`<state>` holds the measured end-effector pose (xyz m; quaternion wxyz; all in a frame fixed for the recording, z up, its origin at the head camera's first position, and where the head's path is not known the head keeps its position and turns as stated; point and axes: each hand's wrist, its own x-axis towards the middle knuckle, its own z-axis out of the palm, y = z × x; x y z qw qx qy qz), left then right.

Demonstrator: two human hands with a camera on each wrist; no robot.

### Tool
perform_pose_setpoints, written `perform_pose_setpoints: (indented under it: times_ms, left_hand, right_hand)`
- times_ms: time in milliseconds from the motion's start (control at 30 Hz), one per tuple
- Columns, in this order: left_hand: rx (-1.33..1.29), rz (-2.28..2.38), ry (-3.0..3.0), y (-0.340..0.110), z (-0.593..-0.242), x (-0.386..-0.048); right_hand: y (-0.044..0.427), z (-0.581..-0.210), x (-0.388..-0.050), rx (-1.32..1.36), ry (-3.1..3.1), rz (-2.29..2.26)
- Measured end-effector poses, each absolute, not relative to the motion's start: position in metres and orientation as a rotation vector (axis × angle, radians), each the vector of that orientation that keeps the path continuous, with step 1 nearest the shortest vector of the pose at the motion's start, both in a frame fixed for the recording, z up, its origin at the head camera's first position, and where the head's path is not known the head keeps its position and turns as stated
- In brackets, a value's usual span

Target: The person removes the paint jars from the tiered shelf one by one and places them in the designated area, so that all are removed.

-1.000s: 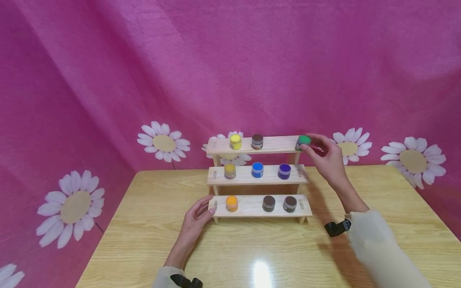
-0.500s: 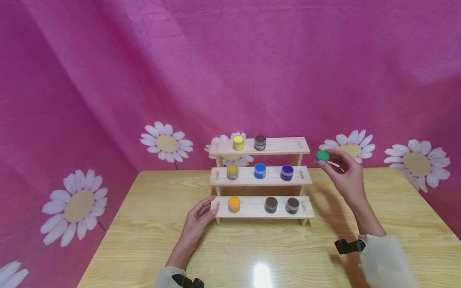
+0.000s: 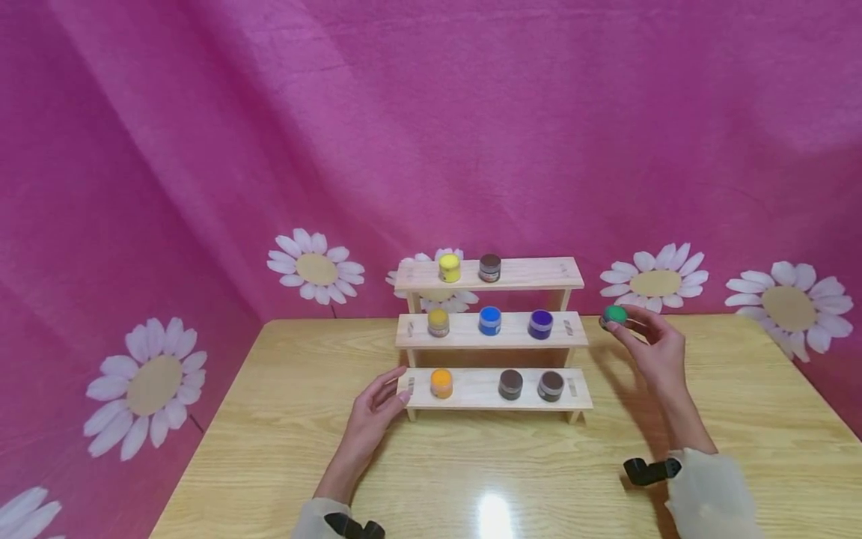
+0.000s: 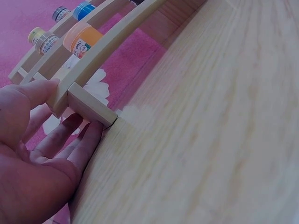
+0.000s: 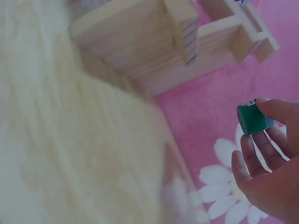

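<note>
My right hand (image 3: 656, 352) pinches a small paint jar with a green lid (image 3: 615, 314) between thumb and fingertips, in the air right of a three-tier wooden display stand (image 3: 465, 378). In the right wrist view the green jar (image 5: 252, 117) is tilted on its side. My left hand (image 3: 370, 415) grips the left end of the stand's lowest shelf. The left wrist view has the thumb on the shelf's end and fingers against the leg (image 4: 91, 105). An orange jar (image 3: 441, 383) and two dark-lidded jars, one of them here (image 3: 510, 384), sit on that shelf.
The middle shelf bears a mustard-yellow jar (image 3: 438, 323), a blue jar (image 3: 490, 320) and a purple jar (image 3: 541, 324). On the top shelf are a yellow jar (image 3: 450, 267) and a brown-lidded jar (image 3: 490, 267). A pink flowered cloth (image 3: 431, 135) hangs behind the wooden table (image 3: 431, 479).
The green jar has left the right end of the top shelf, carried right and downward in my right hand. My left hand keeps its place on the bottom shelf. The view shifts slightly.
</note>
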<state>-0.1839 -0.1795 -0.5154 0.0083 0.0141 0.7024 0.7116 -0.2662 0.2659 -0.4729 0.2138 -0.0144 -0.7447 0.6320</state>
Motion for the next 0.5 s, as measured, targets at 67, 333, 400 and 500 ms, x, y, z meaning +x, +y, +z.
perform_pose_setpoints:
  times_ms: [67,333,400,500]
  left_hand:
    - [0.04,2.229,2.196,-0.18,-0.516,-0.184]
    - [0.055,2.232,2.19,-0.181,-0.516,-0.184]
    - [0.056,2.233,2.187,-0.18,-0.516,-0.184]
    - [0.06,2.235,2.182,-0.179,-0.516,-0.184]
  right_hand:
    - [0.269,-0.479,-0.268,-0.046,-2.104,1.73]
    - [0.278,-0.496,-0.269,-0.128,-2.237,1.751]
    - [0.28,-0.498,-0.268,-0.15,-2.275,1.74]
    - [0.281,-0.5,-0.267,-0.158,-2.326,1.705]
